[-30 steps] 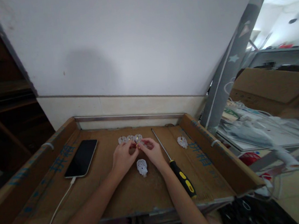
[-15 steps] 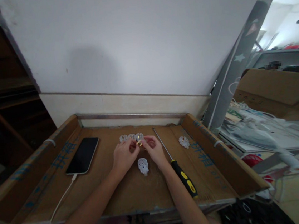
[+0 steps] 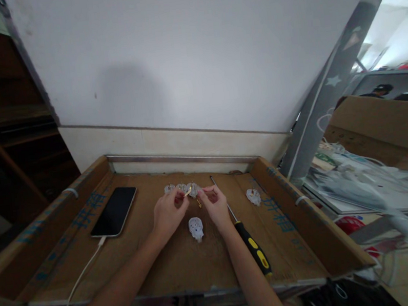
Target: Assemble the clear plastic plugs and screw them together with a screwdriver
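My left hand [image 3: 168, 213] is closed in a pinch on a small brass pin [image 3: 188, 191] over the cardboard tray [image 3: 186, 253]. My right hand [image 3: 215, 204] is beside it, fingers curled, fingertips together on something too small to make out. Another small brass piece [image 3: 198, 203] lies on the cardboard between the hands. A row of three white plug parts [image 3: 182, 189] sits just beyond the fingertips. One white plug shell [image 3: 196, 228] lies between my wrists.
A screwdriver with a black and yellow handle [image 3: 254, 253] lies right of my right arm. Another white plug part [image 3: 253, 196] sits further right. A phone [image 3: 114, 212] with a white cable [image 3: 81, 275] lies at the left. Cables and cardboard boxes fill the right side.
My hands have drawn slightly apart. The brass pin stays in my left fingers, and a small brass piece now shows on the cardboard between the hands.
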`<state>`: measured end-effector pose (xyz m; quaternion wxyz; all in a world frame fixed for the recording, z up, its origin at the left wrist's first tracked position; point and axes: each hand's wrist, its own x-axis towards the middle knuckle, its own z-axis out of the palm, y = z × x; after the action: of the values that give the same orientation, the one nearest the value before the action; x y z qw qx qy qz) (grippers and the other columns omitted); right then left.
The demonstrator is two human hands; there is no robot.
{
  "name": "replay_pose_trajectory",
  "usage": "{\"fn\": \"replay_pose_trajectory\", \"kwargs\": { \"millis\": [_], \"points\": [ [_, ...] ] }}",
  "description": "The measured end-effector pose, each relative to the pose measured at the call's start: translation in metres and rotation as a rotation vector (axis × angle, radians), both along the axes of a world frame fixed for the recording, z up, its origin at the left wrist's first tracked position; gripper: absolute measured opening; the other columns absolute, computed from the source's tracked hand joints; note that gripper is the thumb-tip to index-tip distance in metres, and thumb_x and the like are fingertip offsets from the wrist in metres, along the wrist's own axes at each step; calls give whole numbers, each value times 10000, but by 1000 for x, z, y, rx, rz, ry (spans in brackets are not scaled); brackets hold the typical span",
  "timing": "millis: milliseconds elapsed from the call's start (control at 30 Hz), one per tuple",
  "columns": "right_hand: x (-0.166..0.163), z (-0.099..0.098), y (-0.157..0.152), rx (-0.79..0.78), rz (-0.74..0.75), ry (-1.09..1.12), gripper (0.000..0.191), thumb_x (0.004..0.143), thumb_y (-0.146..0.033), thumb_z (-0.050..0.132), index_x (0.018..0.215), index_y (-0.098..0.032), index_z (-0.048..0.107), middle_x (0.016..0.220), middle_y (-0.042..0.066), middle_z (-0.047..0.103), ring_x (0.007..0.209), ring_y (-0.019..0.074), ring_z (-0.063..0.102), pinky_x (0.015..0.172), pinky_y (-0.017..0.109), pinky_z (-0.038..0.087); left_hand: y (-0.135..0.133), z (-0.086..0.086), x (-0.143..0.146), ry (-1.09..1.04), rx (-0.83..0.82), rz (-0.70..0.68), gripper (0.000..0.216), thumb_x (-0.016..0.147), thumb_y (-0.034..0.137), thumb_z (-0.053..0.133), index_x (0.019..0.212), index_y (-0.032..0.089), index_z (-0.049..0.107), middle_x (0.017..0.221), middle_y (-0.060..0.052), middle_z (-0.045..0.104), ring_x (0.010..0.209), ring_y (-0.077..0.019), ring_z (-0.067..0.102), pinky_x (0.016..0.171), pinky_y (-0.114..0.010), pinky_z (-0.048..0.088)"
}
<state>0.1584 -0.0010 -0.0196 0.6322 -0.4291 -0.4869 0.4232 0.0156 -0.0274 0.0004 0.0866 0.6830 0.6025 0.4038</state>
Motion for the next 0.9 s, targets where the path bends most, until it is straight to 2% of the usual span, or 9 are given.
{"fn": "replay_pose_trajectory", "kwargs": {
  "millis": [100,200,333,467,600,700,833,900],
  "points": [
    [3,1,0,-40,-52,10,416,639,-531,701,786,-179,534,708,-3,643,553,129,605,494,247,477,0,0,-1,-7,6,16,32,811,241,561,816,223,587,759,18,663,713,-146,621,673,-245,421],
    [8,-3,2,-124,-96,8,359,757,-487,631,874,-161,535,691,-26,612,421,80,523,367,203,388,1,-1,-2,-12,7,36,55,819,258,554,819,216,588,766,6,658,721,-156,620,674,-257,431],
    [11,-8,6,-221,-87,-14,216,880,-319,549,973,-124,556,690,-38,562,448,33,463,393,153,390,2,-3,-3,-27,29,-21,50,809,242,558,834,218,594,807,-2,669,756,-168,624,705,-281,451],
    [7,-7,6,-270,-11,-13,205,885,-283,545,1015,-125,556,778,-13,581,520,45,509,433,161,433,1,-3,-2,-19,76,-120,71,784,191,570,844,216,600,838,-9,677,805,-177,622,751,-298,463],
    [5,-3,4,-300,81,13,194,887,-264,543,1021,-123,556,791,-9,597,505,39,512,416,150,421,1,-3,-1,-17,111,-128,77,790,185,567,851,208,609,838,-12,676,791,-176,612,750,-301,463],
    [5,1,1,-302,128,36,230,849,-292,592,1004,-127,557,751,-19,610,461,45,525,394,158,417,3,-5,-2,-44,150,-126,82,804,197,561,866,207,614,843,-8,674,786,-168,604,757,-293,463],
    [3,8,-4,-272,174,66,439,645,-447,731,936,-153,587,718,-21,639,424,90,567,383,202,442,4,-6,-3,-57,148,-127,79,806,210,569,870,210,616,852,-5,675,790,-164,601,745,-279,467],
    [1,12,-7,-253,191,79,485,576,-483,752,913,-167,604,720,-17,649,430,100,577,398,218,465,3,-5,-3,-57,134,-111,73,811,222,569,864,212,618,844,-5,674,780,-162,601,739,-279,467]
  ]
}}
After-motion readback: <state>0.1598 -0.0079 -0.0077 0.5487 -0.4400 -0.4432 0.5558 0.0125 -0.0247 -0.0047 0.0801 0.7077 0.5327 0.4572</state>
